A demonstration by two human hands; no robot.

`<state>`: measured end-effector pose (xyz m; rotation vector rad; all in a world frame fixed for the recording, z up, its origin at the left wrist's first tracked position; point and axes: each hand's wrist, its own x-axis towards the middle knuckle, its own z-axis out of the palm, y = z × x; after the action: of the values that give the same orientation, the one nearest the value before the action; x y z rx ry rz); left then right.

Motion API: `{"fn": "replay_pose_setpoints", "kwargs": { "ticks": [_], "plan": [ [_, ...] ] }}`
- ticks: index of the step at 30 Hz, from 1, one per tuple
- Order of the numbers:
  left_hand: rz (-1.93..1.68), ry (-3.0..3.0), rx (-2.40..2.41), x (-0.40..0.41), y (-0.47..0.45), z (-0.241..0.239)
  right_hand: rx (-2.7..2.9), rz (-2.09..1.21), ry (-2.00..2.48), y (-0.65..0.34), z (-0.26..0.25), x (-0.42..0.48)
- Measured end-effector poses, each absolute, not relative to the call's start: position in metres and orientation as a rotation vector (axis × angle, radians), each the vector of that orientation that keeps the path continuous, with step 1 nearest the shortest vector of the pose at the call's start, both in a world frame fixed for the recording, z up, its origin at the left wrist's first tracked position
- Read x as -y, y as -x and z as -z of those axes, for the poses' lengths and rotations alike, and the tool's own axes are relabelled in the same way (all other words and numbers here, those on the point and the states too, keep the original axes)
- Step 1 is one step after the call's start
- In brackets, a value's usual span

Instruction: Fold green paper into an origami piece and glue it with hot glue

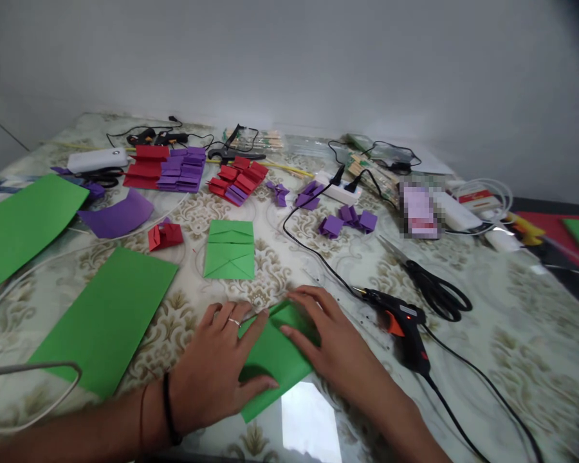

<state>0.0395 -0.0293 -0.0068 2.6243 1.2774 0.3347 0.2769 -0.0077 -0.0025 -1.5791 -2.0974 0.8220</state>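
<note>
A sheet of green paper (277,360) lies in front of me on the patterned table, slanted, with its far edge lifted. My left hand (217,363) rests across its left side, thumb and fingers apart, the fingers reaching to the far left edge. With my right hand (321,331) I grip the far right edge, thumb on the paper and fingers around the raised part. Just beyond is a folded green paper piece (229,251) with crease lines. To the left lies a flat green sheet (110,315).
A glue gun (400,321) with a lit red light and black scissors (434,289) lie to my right. Folded red pieces (238,177) and purple pieces (181,168) stand farther back. A white power strip (338,186) has cables plugged in. A blurred phone (419,209) is at right.
</note>
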Motion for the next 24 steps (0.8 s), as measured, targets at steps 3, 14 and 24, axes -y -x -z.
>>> {"fn": "replay_pose_setpoints", "kwargs": {
  "ticks": [3,14,24],
  "plan": [
    [-0.354,-2.624,-1.260,0.031,-0.040,0.007,1.934,-1.006,1.616,-0.280,-0.003,0.009],
    [-0.412,-2.431,-1.216,0.030,-0.039,0.008,1.479,-1.502,1.509,-0.279,0.001,0.012],
    [-0.611,-1.520,-1.126,-0.009,-0.007,-0.021,1.607,-1.410,0.620,-0.294,-0.043,0.023]
  ]
}}
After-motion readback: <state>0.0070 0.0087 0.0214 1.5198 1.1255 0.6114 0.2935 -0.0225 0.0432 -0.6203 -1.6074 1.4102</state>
